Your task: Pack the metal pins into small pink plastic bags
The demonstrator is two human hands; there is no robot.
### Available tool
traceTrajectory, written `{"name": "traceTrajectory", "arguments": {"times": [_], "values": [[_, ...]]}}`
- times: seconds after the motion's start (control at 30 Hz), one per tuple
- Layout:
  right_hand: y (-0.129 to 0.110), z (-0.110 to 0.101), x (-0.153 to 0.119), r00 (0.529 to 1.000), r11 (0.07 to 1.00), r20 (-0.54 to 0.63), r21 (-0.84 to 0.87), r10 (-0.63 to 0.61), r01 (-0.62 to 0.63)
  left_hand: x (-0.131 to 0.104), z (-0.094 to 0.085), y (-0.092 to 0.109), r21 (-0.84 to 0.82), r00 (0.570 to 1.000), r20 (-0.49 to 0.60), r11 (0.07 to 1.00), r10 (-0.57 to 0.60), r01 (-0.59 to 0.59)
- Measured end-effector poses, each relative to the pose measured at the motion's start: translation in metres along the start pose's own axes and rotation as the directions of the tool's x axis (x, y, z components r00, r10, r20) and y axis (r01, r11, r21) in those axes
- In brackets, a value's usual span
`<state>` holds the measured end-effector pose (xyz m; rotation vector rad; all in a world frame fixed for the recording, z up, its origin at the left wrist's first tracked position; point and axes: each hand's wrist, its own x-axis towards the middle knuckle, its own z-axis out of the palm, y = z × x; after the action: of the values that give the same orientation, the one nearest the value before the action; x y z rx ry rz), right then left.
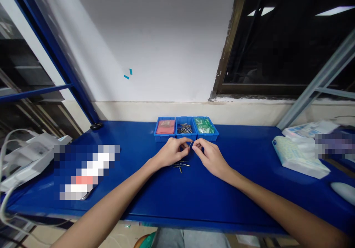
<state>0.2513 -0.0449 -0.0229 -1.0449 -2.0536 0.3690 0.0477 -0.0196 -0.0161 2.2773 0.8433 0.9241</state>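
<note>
My left hand [174,152] pinches a small thin metal pin [190,143] between thumb and forefinger. Close on its right, my right hand [212,157] has its thumb and fingertips drawn together near the pin; whether anything is between them is too small to tell. Several thin brass-coloured pins [181,165] lie loose on the blue table [177,200] below my hands. Just behind my hands stand three blue bins: the left one [165,138] has a pink packet, the middle one [186,135] holds many metal pins, and the right one [206,137] contains green-and-clear packets.
White devices with cables [33,159] sit at the left, beside a blurred-out item [88,174]. A tissue pack [299,157] and a white rounded object [344,192] are at the right. A wall and window frame stand behind the table.
</note>
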Motion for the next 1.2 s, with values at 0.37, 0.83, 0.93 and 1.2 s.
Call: {"name": "traceTrajectory", "arguments": {"times": [0.37,0.83,0.93,1.2], "values": [[0.003,0.005,0.002,0.991,0.970,0.081,0.212,0.108,-0.123,0.007,-0.003,0.003,-0.239,0.987,-0.139,0.970,-0.077,0.042],[0.003,0.004,0.004,0.984,0.962,0.029,0.208,0.175,-0.177,-0.005,0.007,-0.001,0.353,0.980,-0.026,0.919,0.197,-0.176],[-0.001,0.004,0.003,0.985,0.960,0.052,0.221,0.163,-0.170,-0.005,0.007,0.000,0.397,0.976,-0.038,0.900,0.212,-0.180],[0.002,0.000,0.005,0.982,0.957,0.006,0.225,0.188,-0.185,-0.004,0.005,0.004,0.404,0.966,-0.085,0.895,0.243,-0.190]]}}
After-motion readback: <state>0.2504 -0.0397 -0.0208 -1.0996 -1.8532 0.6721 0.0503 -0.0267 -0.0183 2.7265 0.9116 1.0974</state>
